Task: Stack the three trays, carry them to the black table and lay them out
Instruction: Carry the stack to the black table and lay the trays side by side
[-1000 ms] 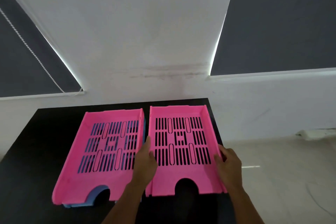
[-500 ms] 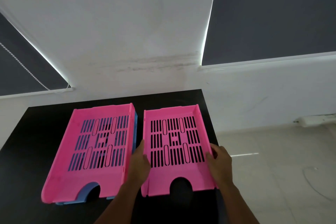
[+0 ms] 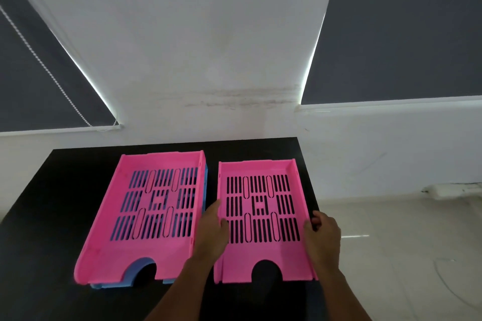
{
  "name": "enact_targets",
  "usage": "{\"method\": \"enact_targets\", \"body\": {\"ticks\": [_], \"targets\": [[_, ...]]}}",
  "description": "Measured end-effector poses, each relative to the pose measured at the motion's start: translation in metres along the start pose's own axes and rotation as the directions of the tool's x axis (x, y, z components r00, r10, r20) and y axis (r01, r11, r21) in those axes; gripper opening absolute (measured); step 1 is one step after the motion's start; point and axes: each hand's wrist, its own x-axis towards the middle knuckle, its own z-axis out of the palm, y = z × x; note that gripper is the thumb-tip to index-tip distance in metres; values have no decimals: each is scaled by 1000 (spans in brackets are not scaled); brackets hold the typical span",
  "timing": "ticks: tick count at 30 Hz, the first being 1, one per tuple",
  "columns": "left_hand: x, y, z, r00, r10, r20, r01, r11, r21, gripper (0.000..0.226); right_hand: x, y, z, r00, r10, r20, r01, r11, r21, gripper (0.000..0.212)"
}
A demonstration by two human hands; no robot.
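Head view: black bench (image 3: 52, 216) set against a white wall (image 3: 208, 34), dark roller blinds (image 3: 404, 21) to either side, pale floor (image 3: 404, 255) beyond the bench's right edge. Two pink slotted trays lie side by side, each with a semicircular notch in its near edge. Left pink tray (image 3: 146, 219) sits nested on a blue tray (image 3: 122, 284), whose rim shows at the near edge and along the right side. Right pink tray (image 3: 260, 219) lies flat on the bench close to the right edge, just beside the stack. Left hand (image 3: 212, 232) clasps its left wall, thumb inside; right hand (image 3: 323, 234) curls loosely at its right wall, contact uncertain. Compared with half a second earlier, this tray lies squarer to the stack, and the hands remain at its two side walls
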Motion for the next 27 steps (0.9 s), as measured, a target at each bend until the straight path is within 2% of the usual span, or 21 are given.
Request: {"method": "enact_targets", "body": {"ticks": [2,7,13,21,22,25,27], "targets": [[-3,15,-7,1000,8,-15,-9,999,-37,56,0,-3,5,999,-25,-21,24,999,-37,40],[-7,43,-20,997,50,-62,-60,985,-160,50,-15,-54,3,996,-65,-52,66,998,1,28],[0,37,-64,979,107,-174,-144,965,-219,41,-30,-90,38,992,-117,43,114,991,68,18],[1,-34,-162,936,104,-336,-145,984,-100,39,-92,-146,107,970,-197,145,180,976,120,7],[4,-47,-175,927,88,-364,-123,990,-74,40,-99,-151,117,967,-188,170,171,979,114,8],[5,-85,-206,908,73,-414,-75,997,9,45,-118,-163,142,957,-169,237,146,983,111,38],[2,-104,-223,908,64,-413,-52,998,39,47,-130,-170,156,951,-157,267,135,986,99,46]]}}
